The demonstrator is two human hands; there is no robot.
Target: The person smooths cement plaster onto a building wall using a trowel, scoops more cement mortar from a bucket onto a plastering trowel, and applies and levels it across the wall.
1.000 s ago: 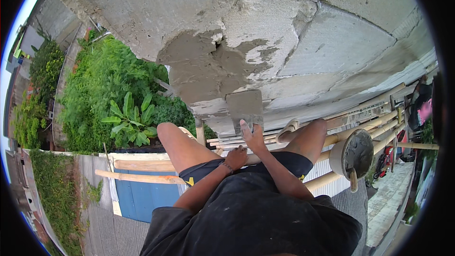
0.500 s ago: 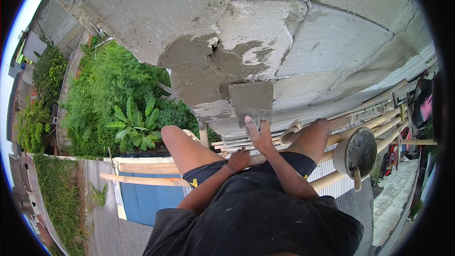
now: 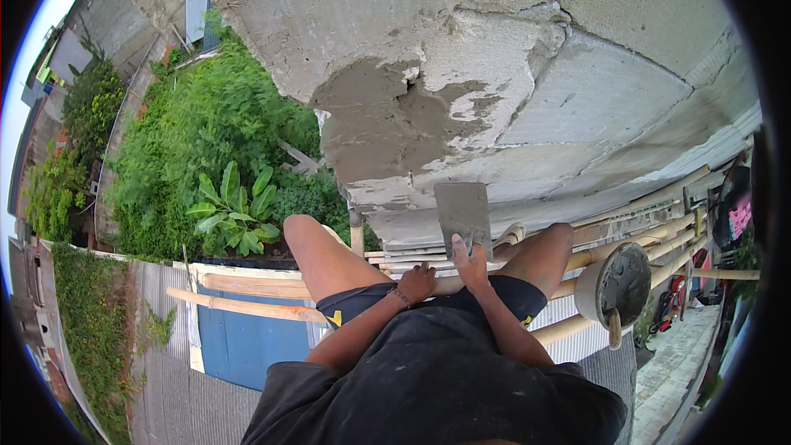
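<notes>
My right hand (image 3: 470, 264) is closed round the handle of a flat rectangular plastering trowel (image 3: 462, 213), its grey blade pointing up toward the wall. Below the wet patch, the blade appears apart from the wall surface. My left hand (image 3: 418, 282), with a bracelet at the wrist, is curled over a bamboo pole (image 3: 447, 284) between my thighs. In front of me rises a rough wall of grey blocks (image 3: 597, 74), cracked along its joints. A dark patch of wet mortar (image 3: 371, 124) covers part of it near its left edge.
A round bucket of mortar (image 3: 624, 276) stands right of my knee on bamboo scaffold poles (image 3: 671, 235); a tool handle (image 3: 614, 330) sticks out over its rim. Corrugated roofing (image 3: 194, 395) and a blue panel (image 3: 247, 338) lie below. Green plants (image 3: 189, 132) grow far below left.
My right hand has drawn the trowel down and slightly right, away from the wet patch. The view has shifted, placing the wall further right. My left hand stays at the pole.
</notes>
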